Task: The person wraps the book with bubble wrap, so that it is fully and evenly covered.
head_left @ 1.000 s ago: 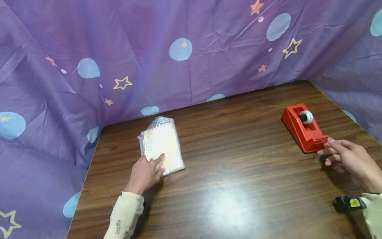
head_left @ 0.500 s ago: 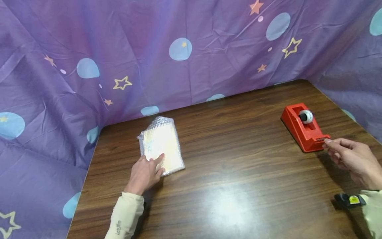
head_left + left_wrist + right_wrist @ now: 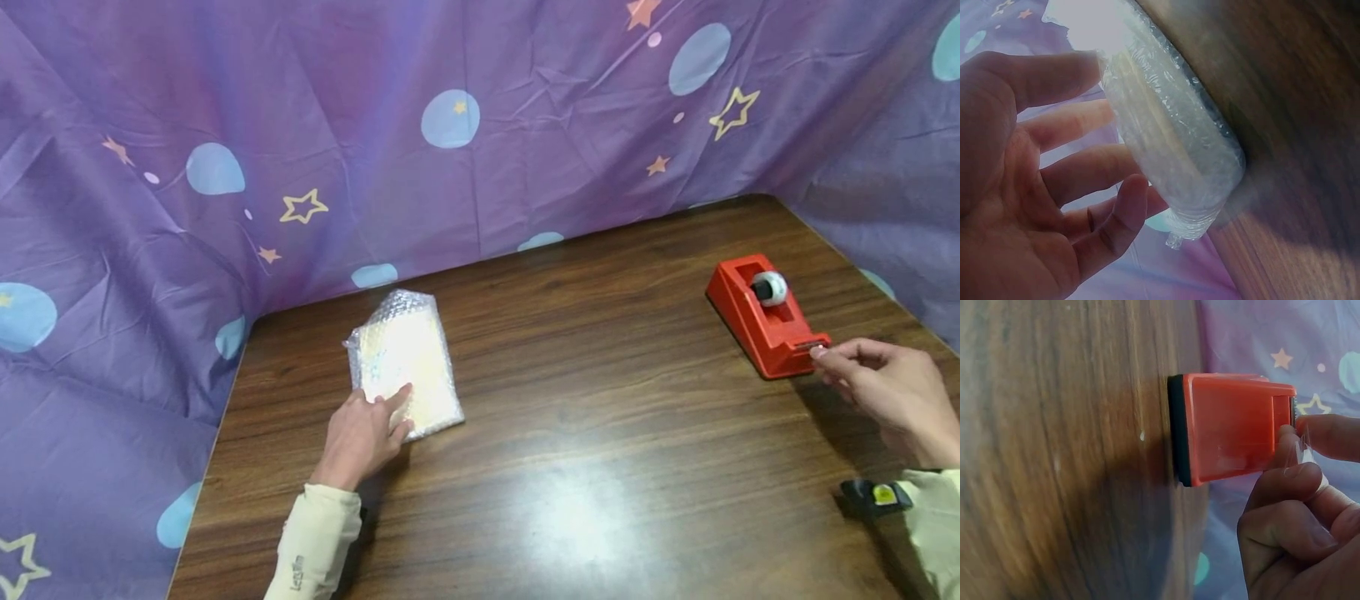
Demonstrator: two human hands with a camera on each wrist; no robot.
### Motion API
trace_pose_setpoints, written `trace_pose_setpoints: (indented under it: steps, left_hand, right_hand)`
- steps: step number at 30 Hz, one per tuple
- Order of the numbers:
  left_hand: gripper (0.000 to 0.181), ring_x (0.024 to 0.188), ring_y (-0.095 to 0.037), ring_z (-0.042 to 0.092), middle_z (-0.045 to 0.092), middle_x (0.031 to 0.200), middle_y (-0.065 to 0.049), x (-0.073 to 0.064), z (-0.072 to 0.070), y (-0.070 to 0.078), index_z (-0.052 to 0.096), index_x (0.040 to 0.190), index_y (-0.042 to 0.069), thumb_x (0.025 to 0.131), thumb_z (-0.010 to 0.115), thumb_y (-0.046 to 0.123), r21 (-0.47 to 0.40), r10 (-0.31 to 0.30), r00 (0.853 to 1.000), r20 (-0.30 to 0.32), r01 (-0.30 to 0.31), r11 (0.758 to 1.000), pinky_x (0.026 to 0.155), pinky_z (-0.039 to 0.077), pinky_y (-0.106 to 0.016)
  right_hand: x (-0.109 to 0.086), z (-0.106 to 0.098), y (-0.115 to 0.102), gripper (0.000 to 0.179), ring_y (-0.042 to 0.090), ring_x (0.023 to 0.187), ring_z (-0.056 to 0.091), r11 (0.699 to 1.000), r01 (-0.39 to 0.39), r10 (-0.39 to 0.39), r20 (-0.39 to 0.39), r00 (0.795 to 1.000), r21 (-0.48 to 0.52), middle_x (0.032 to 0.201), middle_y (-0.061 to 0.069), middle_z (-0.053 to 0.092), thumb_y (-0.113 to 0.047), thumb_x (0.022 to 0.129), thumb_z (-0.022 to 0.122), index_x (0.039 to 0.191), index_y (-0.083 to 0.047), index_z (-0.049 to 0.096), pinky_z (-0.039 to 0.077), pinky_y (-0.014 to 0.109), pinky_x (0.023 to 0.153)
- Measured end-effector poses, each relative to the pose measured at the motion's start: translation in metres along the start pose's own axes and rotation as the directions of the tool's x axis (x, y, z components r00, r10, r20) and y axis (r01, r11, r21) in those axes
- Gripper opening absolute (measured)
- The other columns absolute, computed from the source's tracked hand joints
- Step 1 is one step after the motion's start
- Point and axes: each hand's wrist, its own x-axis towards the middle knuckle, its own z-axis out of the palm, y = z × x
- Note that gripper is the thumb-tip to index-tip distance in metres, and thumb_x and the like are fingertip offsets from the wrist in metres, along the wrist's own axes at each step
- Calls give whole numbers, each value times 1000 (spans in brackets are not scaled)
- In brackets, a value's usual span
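Observation:
A flat, pale package in bubble wrap [image 3: 412, 346] lies on the table at the left. My left hand [image 3: 362, 437] rests on its near end with the fingers extended. In the left wrist view, thumb and fingers [image 3: 1085, 172] reach to the side of the wrapped package [image 3: 1166, 125]. At the right stands a red tape dispenser [image 3: 738, 325] with a small roll of tape [image 3: 772, 289] in it. Right at its cutter end, my right hand [image 3: 888, 396] pinches a short piece of clear tape [image 3: 1301, 453], its other fingers curled under.
The brown wooden table [image 3: 570, 375] stretches between the package and the dispenser. A purple curtain [image 3: 360, 125] with stars and balloon shapes hangs behind and at the sides. A black strap [image 3: 873, 497] sits at the right wrist.
My right fingers have drawn in at the cutter end, and the clear tape that dangled under them no longer shows in the head view. The left hand and package stay put.

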Motion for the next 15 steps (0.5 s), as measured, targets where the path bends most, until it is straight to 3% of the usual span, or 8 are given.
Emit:
trace_pose_setpoints:
  steps: [3,7,12,15]
  left_hand:
    - [52,70,-33,62,68,73,-20,0,1,0,66,134,20,85,77,36,3,3,1000,-11,-3,1000,59,55,-42]
    - [52,69,-32,61,68,72,-20,0,1,0,67,133,20,85,77,36,4,1,1000,-20,-1,1000,57,55,-42]
    - [52,70,-32,61,66,70,-19,1,1,1,66,134,20,85,77,36,-1,-3,1000,-12,3,1000,57,55,-42]
    - [52,71,-33,62,67,70,-19,1,2,1,66,133,20,85,77,36,-3,-4,1000,-15,4,1000,58,55,-42]
  right_hand:
    - [-1,-2,-2,26,-2,54,45,989,57,-64,-47,997,-135,56,-29,49,-30,95,62,71,-24,67,36,27,52]
    - [1,-6,-6,31,-1,56,42,941,147,-174,-64,983,-306,57,-24,51,-32,92,63,84,-3,70,31,31,57]
    - [5,-11,-13,27,8,53,39,882,226,-265,-39,963,-413,56,-5,51,-26,88,63,78,-2,68,28,32,58]
    - [5,-14,-16,23,10,53,38,856,262,-303,-21,953,-446,55,-3,49,-23,85,63,73,-5,66,27,30,57]
